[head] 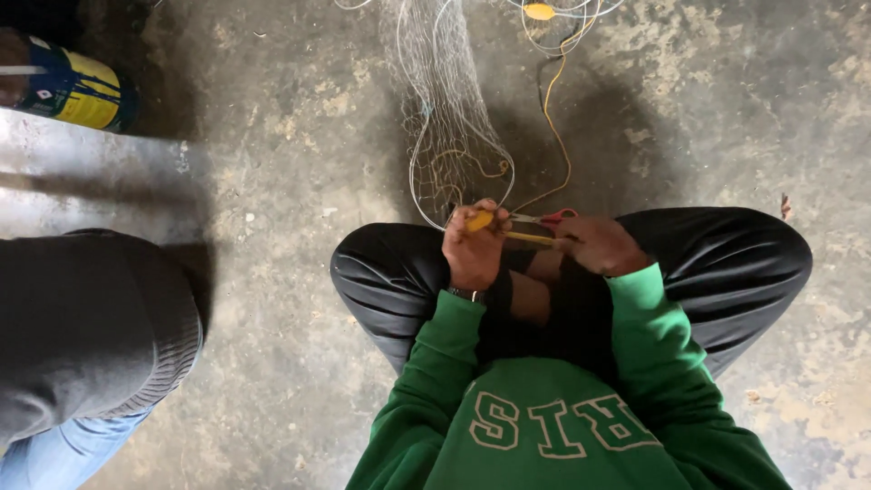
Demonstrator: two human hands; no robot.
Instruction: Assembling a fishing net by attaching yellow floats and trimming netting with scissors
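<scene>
I sit cross-legged in black trousers and a green top on a concrete floor. My left hand (474, 247) is closed on a yellow netting needle (481, 220) and a gathered bit of fine white fishing net (445, 118). The net stretches away from me across the floor. My right hand (597, 243) grips red-handled scissors (549, 218), whose blades point left toward the needle. A thin yellow stick (531, 238) runs between the two hands. Yellow cord (555, 109) trails from the net up to a yellow float (539, 11).
Another person's grey-clad knee and blue jeans (82, 336) fill the lower left. A blue and yellow sack or can (73, 86) stands at the upper left behind a pale concrete step (91, 172). Rough concrete floor (726, 109) lies all around.
</scene>
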